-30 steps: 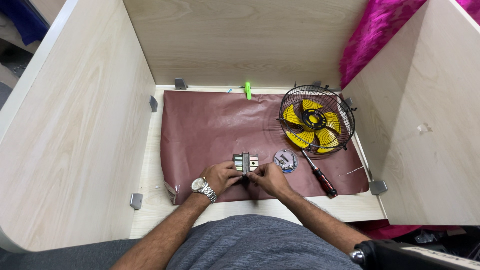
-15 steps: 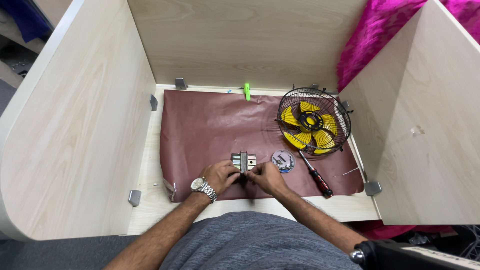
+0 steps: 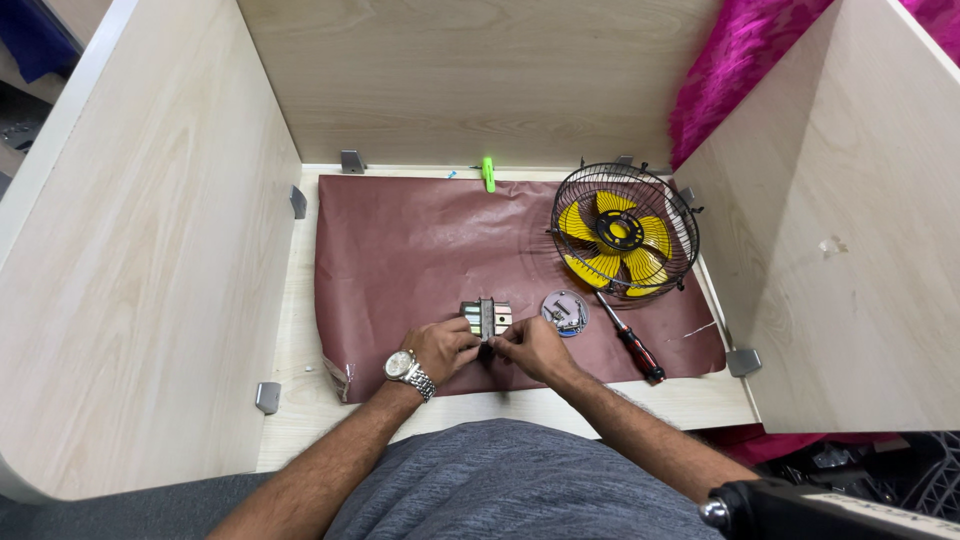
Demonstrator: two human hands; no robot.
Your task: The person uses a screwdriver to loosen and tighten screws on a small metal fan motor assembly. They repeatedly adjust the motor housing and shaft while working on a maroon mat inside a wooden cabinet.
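Note:
A small metal motor block lies on the brown mat near its front edge. My left hand, with a silver watch on the wrist, pinches the block's near side with its fingertips. My right hand meets it from the right, fingers also closed on the block's near edge. What sits between the fingertips is hidden. A round grey cap with small parts on it lies just right of the block.
A black wire fan cage with yellow blades stands at the mat's right back. A screwdriver with red and black handle lies in front of it. A green clip sits at the back edge. Wooden walls enclose three sides.
Both hands stay on the motor block in nearly the same place; only the camera view has shifted slightly.

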